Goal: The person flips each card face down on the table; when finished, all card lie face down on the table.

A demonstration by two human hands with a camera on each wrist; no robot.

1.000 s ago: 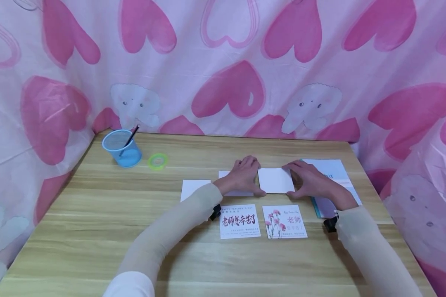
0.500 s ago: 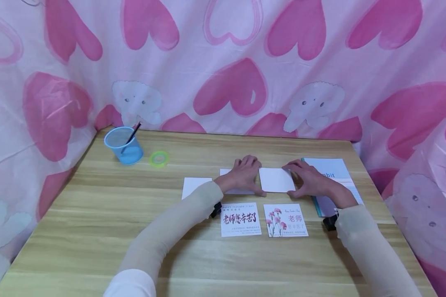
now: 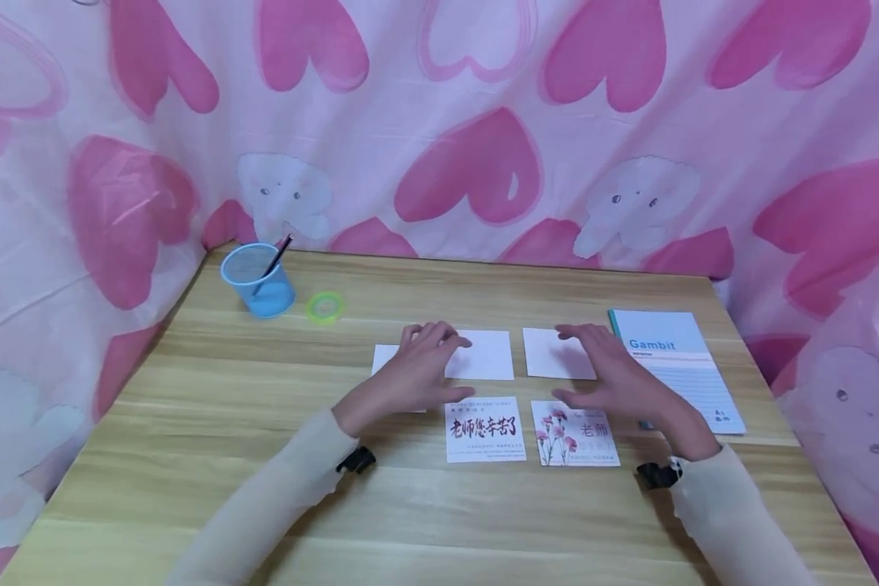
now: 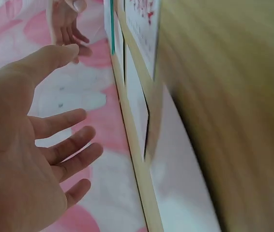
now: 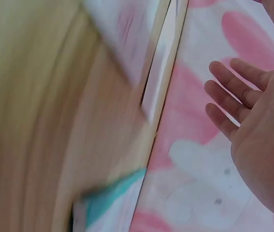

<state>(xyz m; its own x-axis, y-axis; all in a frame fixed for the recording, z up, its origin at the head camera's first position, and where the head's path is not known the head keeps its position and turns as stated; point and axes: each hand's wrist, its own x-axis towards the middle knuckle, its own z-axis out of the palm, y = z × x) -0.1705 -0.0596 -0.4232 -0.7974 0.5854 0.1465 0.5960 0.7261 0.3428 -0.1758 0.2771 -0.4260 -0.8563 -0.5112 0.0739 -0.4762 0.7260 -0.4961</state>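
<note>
Head view, left hand: here's the left hand [image 3: 417,370], fingers loosely parted, thumb apart from them, palm turned inward.
Right hand: and facing it, well apart, the right hand [image 3: 608,374], just as relaxed; whether its thumb touches the card below, I can't tell.
Middle blank card: a white one [image 3: 487,354], flat between the hands, nearer the left fingertips.
Right blank card: another white one [image 3: 544,354], lying under the right fingertips, partly covered.
Left blank card: a third [image 3: 383,358], peeking out from behind the left hand.
Red-lettered card: look here [image 3: 486,443], just nearer the person than the left thumb.
Flower card: pink blooms [image 3: 575,448], beside it, just below the right thumb.
Wrists: cream sleeves [image 3: 271,488], a black device [image 3: 355,461] under the left one.
Notebook: "Gambit" on its cover [image 3: 670,358], outward of the right hand, partly hidden by it.
Yellow-green ring: flat [image 3: 325,308], beyond the left hand, to its left.
Blue cup: farther out again [image 3: 273,303], a dark pen [image 3: 280,254] leaning in it.
Curtain: pink hearts [image 3: 469,179] behind everything.
</note>
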